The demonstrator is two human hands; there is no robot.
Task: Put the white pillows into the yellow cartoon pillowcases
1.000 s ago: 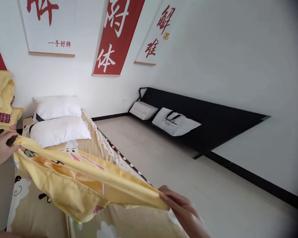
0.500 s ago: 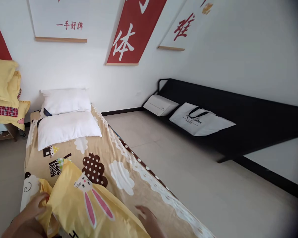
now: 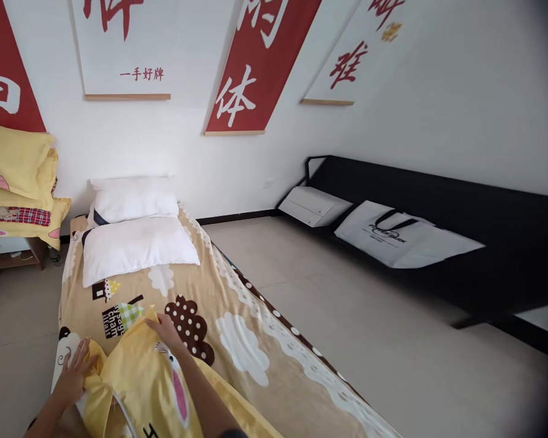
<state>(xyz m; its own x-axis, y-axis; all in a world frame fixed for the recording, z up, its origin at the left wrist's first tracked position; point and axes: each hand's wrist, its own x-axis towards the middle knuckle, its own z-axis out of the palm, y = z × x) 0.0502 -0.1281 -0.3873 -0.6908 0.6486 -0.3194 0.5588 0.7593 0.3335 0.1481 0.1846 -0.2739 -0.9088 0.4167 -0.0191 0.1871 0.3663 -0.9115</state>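
A yellow pillowcase (image 3: 139, 359) with a long-eared rabbit print lies loosely bunched on the near part of the bed. My right hand (image 3: 168, 333) reaches across it, its fingers pinched on the raised far corner of the cloth. Against the left edge of the pillowcase rests my left hand (image 3: 74, 370), fingers spread and touching the fabric. A pale strip runs along a fold between the hands, and the near end of the cloth is cut off by the frame. Further up the bed lie two white pillows (image 3: 139, 246), the nearer partly overlapping the farther.
The bed has a tan printed sheet (image 3: 296, 389). Folded yellow bedding (image 3: 18, 161) is piled on a low cabinet (image 3: 9, 246) at left. Along the right wall, a black cot (image 3: 438, 182) carries a white box (image 3: 317, 205) and a white bag (image 3: 402, 237). Scrolls hang behind.
My right hand has moved left and away from me and taken the pillowcase's far corner. My left hand's fingers have spread out on the cloth. The view has tilted up slightly.
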